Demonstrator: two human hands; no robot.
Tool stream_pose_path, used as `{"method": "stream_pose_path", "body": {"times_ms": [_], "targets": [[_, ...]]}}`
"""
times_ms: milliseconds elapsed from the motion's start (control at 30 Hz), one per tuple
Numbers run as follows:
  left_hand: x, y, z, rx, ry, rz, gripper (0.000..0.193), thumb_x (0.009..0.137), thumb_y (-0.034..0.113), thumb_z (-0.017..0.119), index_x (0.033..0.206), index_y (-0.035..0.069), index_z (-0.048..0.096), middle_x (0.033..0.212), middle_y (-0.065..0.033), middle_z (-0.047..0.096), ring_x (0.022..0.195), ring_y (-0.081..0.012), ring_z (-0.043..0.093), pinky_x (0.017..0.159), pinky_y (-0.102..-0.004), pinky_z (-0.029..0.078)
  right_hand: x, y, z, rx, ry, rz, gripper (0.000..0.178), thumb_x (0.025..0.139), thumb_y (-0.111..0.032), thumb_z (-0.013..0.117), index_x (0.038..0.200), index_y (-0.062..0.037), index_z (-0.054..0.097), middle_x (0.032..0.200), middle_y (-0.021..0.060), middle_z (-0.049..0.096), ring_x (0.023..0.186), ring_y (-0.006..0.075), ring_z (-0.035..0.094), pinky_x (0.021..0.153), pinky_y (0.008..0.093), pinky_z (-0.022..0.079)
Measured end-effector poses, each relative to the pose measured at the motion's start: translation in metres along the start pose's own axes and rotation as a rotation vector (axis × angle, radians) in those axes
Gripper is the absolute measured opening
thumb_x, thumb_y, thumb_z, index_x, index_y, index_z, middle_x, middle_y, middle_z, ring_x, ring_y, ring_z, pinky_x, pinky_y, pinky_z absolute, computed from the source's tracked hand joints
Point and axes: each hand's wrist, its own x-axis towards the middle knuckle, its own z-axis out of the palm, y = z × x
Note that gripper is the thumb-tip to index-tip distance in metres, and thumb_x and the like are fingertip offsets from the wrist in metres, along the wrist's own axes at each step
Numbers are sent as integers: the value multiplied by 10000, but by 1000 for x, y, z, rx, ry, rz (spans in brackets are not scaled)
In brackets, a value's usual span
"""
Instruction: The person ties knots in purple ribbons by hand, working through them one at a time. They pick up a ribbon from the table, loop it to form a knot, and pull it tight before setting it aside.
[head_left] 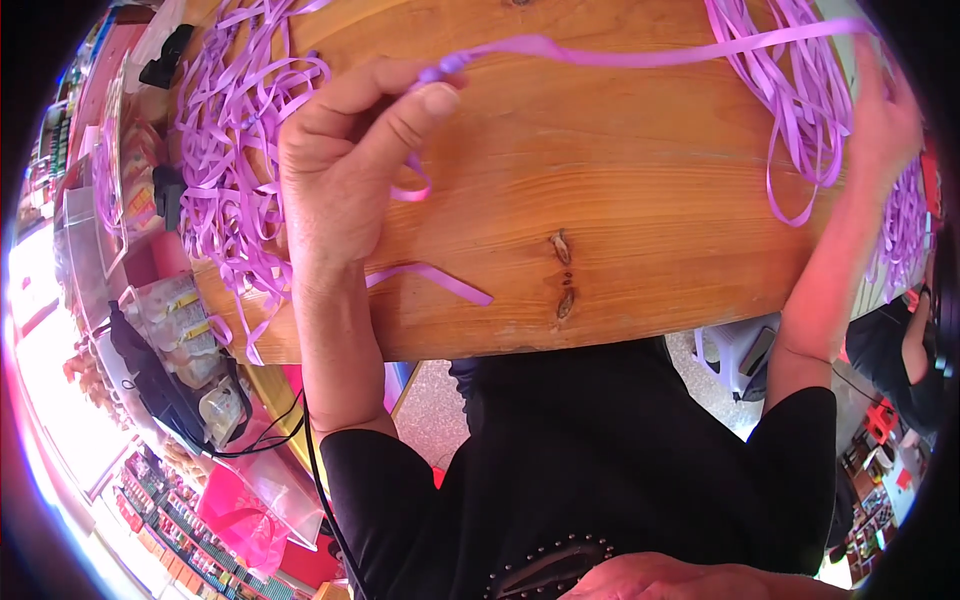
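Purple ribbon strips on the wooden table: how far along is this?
No finished piece shows on the bare wooden table. In hand: the left hand pinches one end of a long purple ribbon strip, which stretches across to the right hand. Left: a loose heap of purple ribbon strips beside the left hand, and a second heap by the right.

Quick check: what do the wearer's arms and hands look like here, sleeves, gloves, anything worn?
Both hands are bare: no gloves, and no rings or watch that I can make out. The left hand and right hand come off bare forearms. Short black sleeves end near the elbows. A thin black cable runs beside the left arm.
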Motion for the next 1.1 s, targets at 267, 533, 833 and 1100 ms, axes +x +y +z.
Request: {"method": "stream_pose_path", "body": {"times_ms": [267,533,833,1100], "targets": [[-19,6,31,-39,-271,-134,199,820,16,676,1017,-1,652,811,2,641,657,-24,536,558,-153,419,-36,-118,75,206,-402,-549,323,738,-98,728,1034,8,653,963,115,639,827,228,613,763,320,470],[-21,10,49,-39,-279,-224,209,823,26,675,1027,-4,642,819,-11,649,718,-36,561,608,-168,452,-55,-103,68,394,-436,-538,426,617,-104,764,1009,25,659,812,76,590,701,200,557,640,327,424],[-27,-1,66,-227,-99,-124,171,845,18,643,1016,-2,647,845,-38,654,734,-76,596,635,-208,505,-65,-108,77,337,-354,-518,385,600,-79,772,960,14,671,779,55,589,689,191,562,611,312,413],[-32,0,60,-111,-74,-36,129,832,-22,640,959,-34,618,825,-37,633,685,-72,588,584,-190,483,-59,-106,69,321,-367,-525,262,657,43,730,903,15,646,737,66,582,642,192,551,582,296,409]]}}
